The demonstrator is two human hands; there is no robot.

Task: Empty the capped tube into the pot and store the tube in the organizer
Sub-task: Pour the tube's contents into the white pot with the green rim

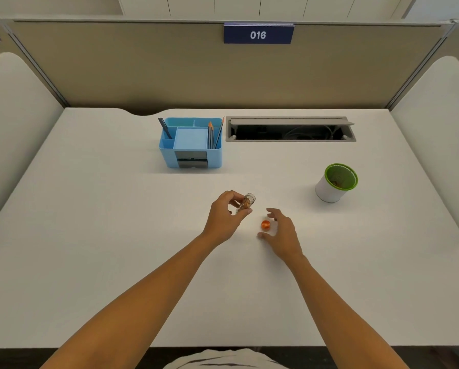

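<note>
My left hand [224, 217] holds a small clear tube [247, 202] at the desk's middle, tilted with its open mouth up and to the right; orange-brown bits show inside. The orange cap [265, 225] lies on the desk just right of that hand. My right hand [283, 231] hovers beside the cap with fingers spread, holding nothing. The pot [336, 182], white with a green rim, stands to the right, well apart from both hands. The blue organizer [191, 142] sits at the back centre.
The organizer holds pencils and a dark pen in its compartments. An open grey cable hatch [289, 129] is sunk into the white desk [116, 235] behind the pot. Beige partition walls close the desk at the back and both sides.
</note>
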